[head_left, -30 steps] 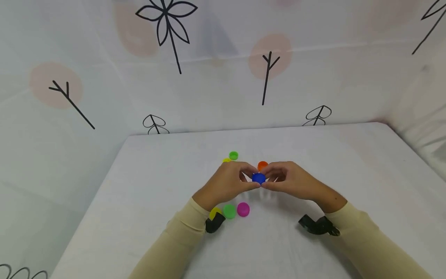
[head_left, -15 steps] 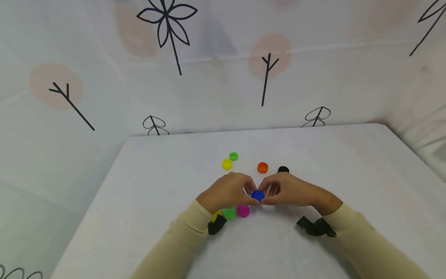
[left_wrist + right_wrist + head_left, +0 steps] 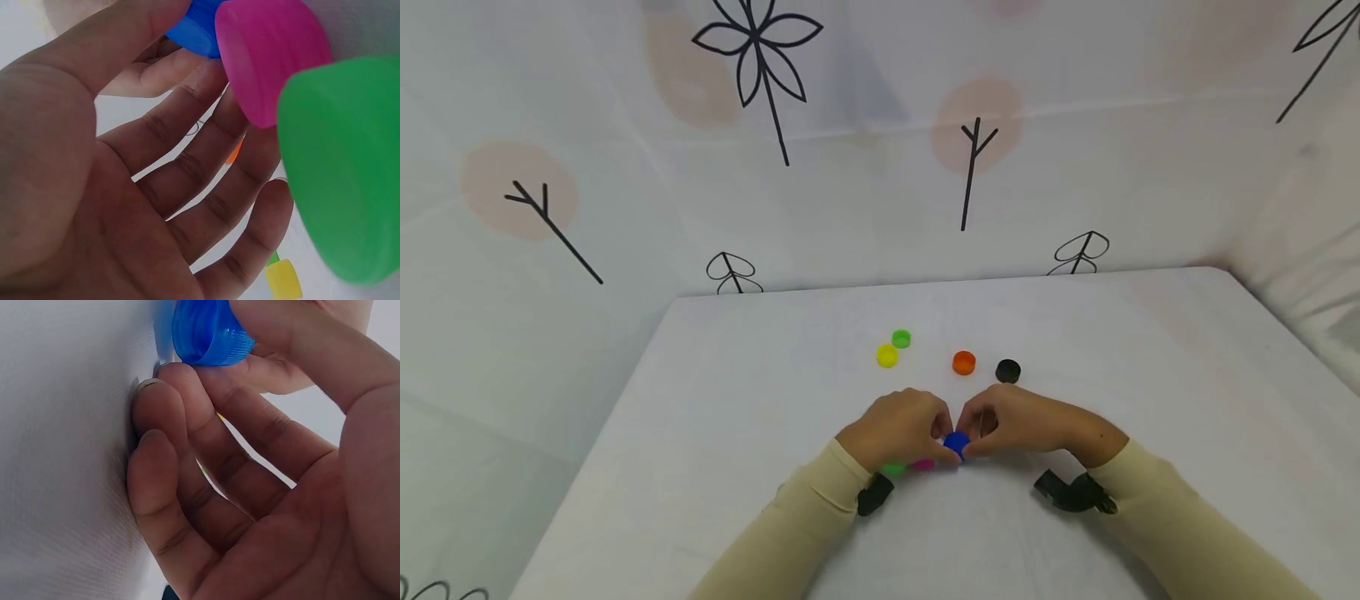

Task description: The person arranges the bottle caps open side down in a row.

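The left hand (image 3: 901, 429) and the right hand (image 3: 1026, 421) share one hold: each pinches the blue cap (image 3: 956, 443) at its side with thumb and forefinger, the other fingers bent behind it. The cap's hollow side faces the cloth (image 3: 970, 550); whether its rim touches down or sits just above, I cannot tell. To handle it well, I judge, both pinches should stay light and even, since uneven pressure could tip so small a cap, and the thumbs should let go together, straight out to the sides. Just beside it, partly under the left hand, is the pink cap (image 3: 922, 465), then the near green cap (image 3: 344, 169); whether blue and pink touch is unclear. The left fingers lie close behind the pink cap, so that hand would do best to lift before moving sideways, lest it nudge its neighbours. Farther out, well clear of the work, are the orange cap (image 3: 964, 362), the black cap (image 3: 1008, 371) just beyond the right hand, the yellow cap (image 3: 887, 356) and the far green cap (image 3: 901, 338).
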Demonstrator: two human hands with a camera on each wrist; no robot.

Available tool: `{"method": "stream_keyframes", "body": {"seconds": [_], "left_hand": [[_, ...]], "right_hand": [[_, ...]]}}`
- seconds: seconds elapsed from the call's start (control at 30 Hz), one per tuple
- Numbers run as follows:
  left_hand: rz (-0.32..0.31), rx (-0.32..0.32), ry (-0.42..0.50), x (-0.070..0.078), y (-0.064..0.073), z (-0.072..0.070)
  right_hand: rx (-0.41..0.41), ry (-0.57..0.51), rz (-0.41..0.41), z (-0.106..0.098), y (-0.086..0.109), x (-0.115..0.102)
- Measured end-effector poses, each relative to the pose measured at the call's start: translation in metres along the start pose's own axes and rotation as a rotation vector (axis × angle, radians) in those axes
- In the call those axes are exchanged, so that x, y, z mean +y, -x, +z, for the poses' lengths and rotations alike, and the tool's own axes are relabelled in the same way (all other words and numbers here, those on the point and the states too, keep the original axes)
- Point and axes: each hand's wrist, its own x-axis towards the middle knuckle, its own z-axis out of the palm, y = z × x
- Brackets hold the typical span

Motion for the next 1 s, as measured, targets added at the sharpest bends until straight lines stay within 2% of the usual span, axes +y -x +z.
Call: {"method": "stream_keyframes", "body": {"seconds": [0.17, 0.3, 0.57, 0.83, 1.0], "left_hand": [[0.017, 0.013, 0.005, 0.002, 0.001, -0.001], [0.013, 0.000, -0.005, 0.002, -0.001, 0.003], [0.024, 0.008, -0.119, 0.006, -0.004, 0.006], [0.031, 0.022, -0.163, 0.007, -0.002, 0.009], [0.028, 0.054, -0.177, 0.006, 0.002, 0.003]], "right_hand": [[0.003, 0.003, -0.003, -0.001, 0.000, -0.001], [-0.005, -0.006, 0.008, 0.000, 0.000, -0.001], [0.014, 0.033, 0.028, 0.000, -0.001, -0.003], [0.004, 0.043, 0.037, 0.001, 0.000, -0.004], [0.029, 0.089, 0.077, -0.006, 0.003, -0.005]]}}
